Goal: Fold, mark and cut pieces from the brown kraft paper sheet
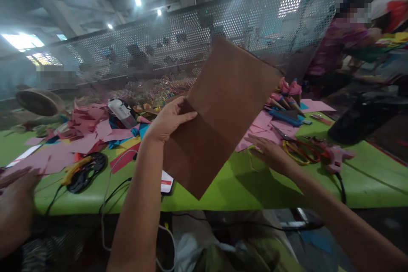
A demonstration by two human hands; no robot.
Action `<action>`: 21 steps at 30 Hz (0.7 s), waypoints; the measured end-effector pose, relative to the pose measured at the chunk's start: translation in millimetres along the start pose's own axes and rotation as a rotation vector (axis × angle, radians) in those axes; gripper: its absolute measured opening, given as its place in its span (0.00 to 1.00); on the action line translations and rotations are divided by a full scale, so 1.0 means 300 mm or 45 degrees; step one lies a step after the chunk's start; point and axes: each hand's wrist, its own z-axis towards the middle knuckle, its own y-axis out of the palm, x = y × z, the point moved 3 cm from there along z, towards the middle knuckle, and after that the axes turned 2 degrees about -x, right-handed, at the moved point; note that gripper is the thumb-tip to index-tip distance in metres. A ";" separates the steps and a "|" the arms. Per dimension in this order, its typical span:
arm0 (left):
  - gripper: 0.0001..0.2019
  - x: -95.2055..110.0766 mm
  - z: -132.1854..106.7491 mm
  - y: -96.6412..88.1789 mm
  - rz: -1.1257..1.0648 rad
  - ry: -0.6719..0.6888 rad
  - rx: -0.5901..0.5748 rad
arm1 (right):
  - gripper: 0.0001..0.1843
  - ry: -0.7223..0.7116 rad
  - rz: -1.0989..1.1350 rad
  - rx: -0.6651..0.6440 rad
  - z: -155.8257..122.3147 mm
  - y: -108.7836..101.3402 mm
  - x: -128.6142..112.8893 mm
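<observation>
A: Where does the sheet (219, 123) lie relative to the hands?

B: Raised above the bench (376, 178), broad face toward the viewer; long axis oblique, from upper right to lower left. The left hand (170, 119) pinches its left edge, thumb on the near face.

A: And the right hand (269, 153)?

B: Apart from the sheet, low and to its right, beside the pink paper (261, 122); fingers extended, no object visible in its grasp. Whether it touches the paper cannot be told. The left hand is nearer.
</observation>
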 end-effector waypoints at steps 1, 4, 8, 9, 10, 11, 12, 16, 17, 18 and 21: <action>0.16 -0.004 0.006 0.011 0.057 -0.036 -0.067 | 0.26 0.074 0.193 0.076 -0.008 -0.032 0.012; 0.14 -0.048 0.031 0.053 0.253 -0.113 -0.265 | 0.37 0.239 0.518 0.257 -0.068 -0.131 0.036; 0.16 -0.175 0.088 0.133 0.451 -0.046 -0.466 | 0.39 0.533 0.967 0.359 -0.177 -0.210 0.057; 0.15 -0.214 0.103 0.155 0.505 0.003 -0.492 | 0.36 0.597 1.078 0.350 -0.199 -0.211 0.061; 0.14 -0.251 0.119 0.174 0.568 0.096 -0.475 | 0.32 0.639 1.142 0.327 -0.217 -0.207 0.063; 0.13 -0.286 0.133 0.193 0.634 0.194 -0.449 | 0.30 0.653 1.149 0.292 -0.230 -0.198 0.065; 0.12 -0.321 0.144 0.211 0.689 0.253 -0.450 | 0.29 0.656 1.127 0.269 -0.239 -0.188 0.069; 0.10 -0.417 0.162 0.244 0.716 0.203 -0.492 | 0.31 0.584 0.868 0.353 -0.257 -0.177 0.104; 0.10 -0.425 0.162 0.239 0.687 0.162 -0.468 | 0.31 0.530 0.742 0.389 -0.259 -0.189 0.113; 0.10 -0.428 0.159 0.229 0.643 0.121 -0.434 | 0.29 0.475 0.588 0.414 -0.263 -0.207 0.120; 0.11 -0.428 0.137 0.181 0.429 0.034 -0.271 | 0.24 0.397 0.058 0.390 -0.274 -0.272 0.137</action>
